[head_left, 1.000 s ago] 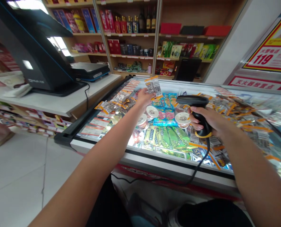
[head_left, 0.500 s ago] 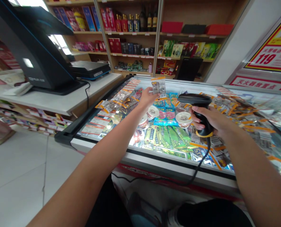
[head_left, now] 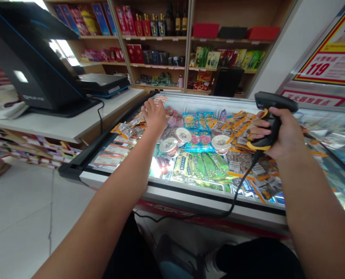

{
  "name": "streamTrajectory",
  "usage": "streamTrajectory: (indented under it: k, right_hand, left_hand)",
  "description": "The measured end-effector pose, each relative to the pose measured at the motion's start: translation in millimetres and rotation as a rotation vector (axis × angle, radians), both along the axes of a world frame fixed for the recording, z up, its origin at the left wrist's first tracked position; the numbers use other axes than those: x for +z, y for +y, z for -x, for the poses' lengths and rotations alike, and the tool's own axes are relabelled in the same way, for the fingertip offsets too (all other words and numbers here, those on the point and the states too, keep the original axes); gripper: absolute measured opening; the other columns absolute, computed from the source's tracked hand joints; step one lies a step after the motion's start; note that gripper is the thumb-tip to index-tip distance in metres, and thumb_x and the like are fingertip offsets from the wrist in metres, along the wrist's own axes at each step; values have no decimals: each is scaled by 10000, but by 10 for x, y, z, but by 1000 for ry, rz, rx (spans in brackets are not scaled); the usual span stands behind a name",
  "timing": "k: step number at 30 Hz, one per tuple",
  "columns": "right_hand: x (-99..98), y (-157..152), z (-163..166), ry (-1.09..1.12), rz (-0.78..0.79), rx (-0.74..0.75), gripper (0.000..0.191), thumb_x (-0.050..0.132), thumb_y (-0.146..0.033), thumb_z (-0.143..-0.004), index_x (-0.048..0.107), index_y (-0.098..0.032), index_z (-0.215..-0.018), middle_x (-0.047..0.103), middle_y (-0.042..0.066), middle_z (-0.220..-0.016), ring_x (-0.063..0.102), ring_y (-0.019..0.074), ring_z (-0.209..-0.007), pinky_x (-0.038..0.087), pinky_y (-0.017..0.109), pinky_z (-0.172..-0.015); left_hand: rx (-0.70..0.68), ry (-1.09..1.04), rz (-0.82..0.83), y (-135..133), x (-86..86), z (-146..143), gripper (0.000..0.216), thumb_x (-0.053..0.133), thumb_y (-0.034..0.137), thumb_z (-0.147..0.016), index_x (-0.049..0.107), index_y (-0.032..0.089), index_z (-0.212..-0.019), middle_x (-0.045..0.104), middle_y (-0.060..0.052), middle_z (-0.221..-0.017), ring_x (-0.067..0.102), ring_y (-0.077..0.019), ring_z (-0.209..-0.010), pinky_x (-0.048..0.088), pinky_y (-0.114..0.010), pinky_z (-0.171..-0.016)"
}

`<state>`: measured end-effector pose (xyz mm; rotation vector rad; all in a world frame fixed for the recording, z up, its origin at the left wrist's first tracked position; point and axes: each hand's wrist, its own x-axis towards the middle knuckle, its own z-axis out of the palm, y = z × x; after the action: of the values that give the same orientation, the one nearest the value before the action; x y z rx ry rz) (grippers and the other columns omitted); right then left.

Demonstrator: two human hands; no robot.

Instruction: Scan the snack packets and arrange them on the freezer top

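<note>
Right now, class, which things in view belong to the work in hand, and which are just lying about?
Work in hand: barcode scanner in the right hand; orange-edged packets by the left hand.

Lying about: pink bottle; weighing scale; red box.

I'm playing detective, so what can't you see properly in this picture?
In the head view:
Palm of the left hand, and anything in it: hidden by the hand's back.
Part of the black scanner: covered by the right hand.
Left side of the black machine: cut off by the left edge.
Print on the orange-edged packets: too small and blurred.
</note>
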<state>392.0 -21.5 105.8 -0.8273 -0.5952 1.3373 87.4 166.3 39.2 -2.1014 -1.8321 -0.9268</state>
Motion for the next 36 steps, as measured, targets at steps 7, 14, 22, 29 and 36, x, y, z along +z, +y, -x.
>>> streamTrajectory:
  k: [7, 14, 22, 29, 36]
  right_hand:
    - [-72, 53, 7, -49, 14, 16, 218, 720, -259, -780, 528, -216, -874, 453, -71, -588, 367, 52, -455, 364, 199, -436]
    - [-135, 114, -37, -80, 54, 58, 250, 753, -304, -768, 536, -242, -877, 455, -83, -583, 368, 60, -440, 344, 205, -423]
    - [-173, 54, 69, -325, 97, 247, 254, 750, -403, -816, 564, -237, -865, 494, -41, -602, 405, 87, -425, 338, 235, -370]
    - [-253, 34, 230, -574, 178, 347, 368, 740, -516, -847, 539, -222, -752, 549, 16, -621, 439, 104, -428, 310, 237, -322]
    - [-306, 65, 302, -608, 148, 291, 310, 756, -458, -840, 554, -224, -821, 554, 15, -606, 452, 114, -422, 318, 246, -331]
  left_hand:
    - [-715, 91, 313, -233, -170, -1061, 587, 520, 310, -948, 416, 259, -1524, 284, -95, -1677, 262, -358, -1517, 260, -565, -1188]
    - [-977, -40, 412, -251, -192, -1449, 349, 605, 298, -884, 697, 282, -1220, 682, -80, -1341, 582, -283, -1278, 395, -445, -1125]
    - [-886, 90, 346, -169, -188, -789, 435, 631, 495, -877, 644, 230, -1222, 694, -122, -1221, 633, -277, -1121, 466, -392, -998]
    - [-545, 76, 369, -92, -349, -636, 660, 589, 640, -877, 561, 169, -1339, 505, -206, -1483, 368, -412, -1431, 344, -548, -1115]
    - [-590, -92, 350, -80, -320, -693, 559, 718, 501, -839, 548, 230, -1298, 596, -137, -1407, 507, -351, -1316, 367, -514, -1064]
